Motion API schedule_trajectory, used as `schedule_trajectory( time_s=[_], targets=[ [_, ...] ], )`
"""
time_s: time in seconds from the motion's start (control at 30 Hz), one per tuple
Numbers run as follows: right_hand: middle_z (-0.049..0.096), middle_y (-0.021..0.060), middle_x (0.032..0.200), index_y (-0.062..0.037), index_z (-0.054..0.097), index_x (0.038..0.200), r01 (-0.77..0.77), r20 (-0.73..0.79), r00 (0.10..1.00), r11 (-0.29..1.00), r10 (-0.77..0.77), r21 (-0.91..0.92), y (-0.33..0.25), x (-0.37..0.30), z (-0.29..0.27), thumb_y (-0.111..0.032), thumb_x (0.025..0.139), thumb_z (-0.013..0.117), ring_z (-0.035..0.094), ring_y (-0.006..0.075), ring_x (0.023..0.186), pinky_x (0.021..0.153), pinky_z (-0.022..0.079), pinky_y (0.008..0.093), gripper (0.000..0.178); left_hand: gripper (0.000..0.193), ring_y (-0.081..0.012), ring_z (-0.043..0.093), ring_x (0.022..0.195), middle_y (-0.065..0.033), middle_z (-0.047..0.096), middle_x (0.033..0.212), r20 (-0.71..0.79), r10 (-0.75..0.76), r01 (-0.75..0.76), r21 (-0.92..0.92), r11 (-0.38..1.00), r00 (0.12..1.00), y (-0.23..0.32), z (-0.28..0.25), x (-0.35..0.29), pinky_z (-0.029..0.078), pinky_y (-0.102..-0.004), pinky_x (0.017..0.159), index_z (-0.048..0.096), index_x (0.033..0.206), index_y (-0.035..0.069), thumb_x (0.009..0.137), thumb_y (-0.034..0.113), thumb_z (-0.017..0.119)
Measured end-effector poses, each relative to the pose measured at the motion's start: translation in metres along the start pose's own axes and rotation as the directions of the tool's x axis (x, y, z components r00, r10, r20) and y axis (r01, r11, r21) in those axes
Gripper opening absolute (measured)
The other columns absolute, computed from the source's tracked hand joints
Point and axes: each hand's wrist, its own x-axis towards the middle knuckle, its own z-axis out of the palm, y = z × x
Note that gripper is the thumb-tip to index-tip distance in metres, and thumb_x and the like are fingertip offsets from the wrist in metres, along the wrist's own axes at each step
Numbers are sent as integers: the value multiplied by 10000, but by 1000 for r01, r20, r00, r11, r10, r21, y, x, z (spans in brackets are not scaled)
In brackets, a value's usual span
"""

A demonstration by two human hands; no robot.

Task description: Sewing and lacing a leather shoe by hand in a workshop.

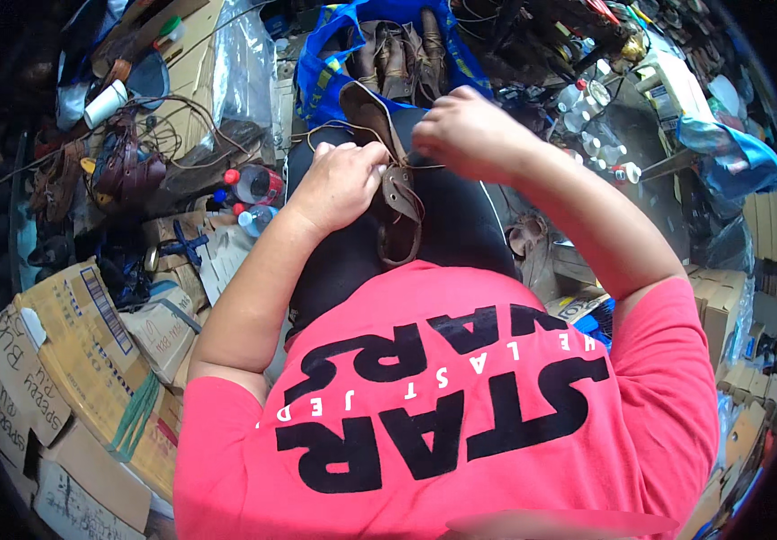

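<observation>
Lacing of the brown leather boot seems unfinished: left hand grips it, right hand at two o'clock pinches the lace

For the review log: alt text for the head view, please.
Both hands work a thin cord on a brown leather shoe in the lap: left hand grips it, right hand pulls the cord. Boxes, bottles and shoes lie around.
</observation>
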Motion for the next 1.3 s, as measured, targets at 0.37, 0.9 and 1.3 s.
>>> schedule_trajectory(
  time_s=[0.37, 0.9, 1.3],
  targets=[
    [591, 28, 714, -142, 592, 820, 56, -117, 993, 981, -35, 188, 18, -9, 27, -139, 787, 633, 596, 233, 780, 790, 422, 374, 53, 90, -247, 565, 857, -39, 610, 842, 22, -76, 70, 201, 977, 997, -7, -38, -53, 362, -396, 835, 607, 886, 114, 803, 85, 625],
    [665, 64, 933, -51, 579, 945, 86, 2, 857, -147, 516, 985, -19, 6, 52, -256, 983, 517, 608, 126, 883, 850, 461, 281, 217, 55, -97, 605, 834, -34, 663, 884, -222, -348, 2, -841, 541, 911, 5, -23, -19, 474, -234, 783, 694, 855, 23, 806, 34, 714],
    [643, -20, 837, -45, 691, 983, -133, 112, 860, 5, 497, 991, -34, 17, 51, -218, 923, 631, 561, 49, 776, 682, 463, 221, 193, 90, -75, 546, 728, -12, 629, 834, -322, -219, 73, -408, 910, 921, -10, -21, -25, 415, -222, 637, 688, 839, 30, 807, 110, 714]
  ],
)
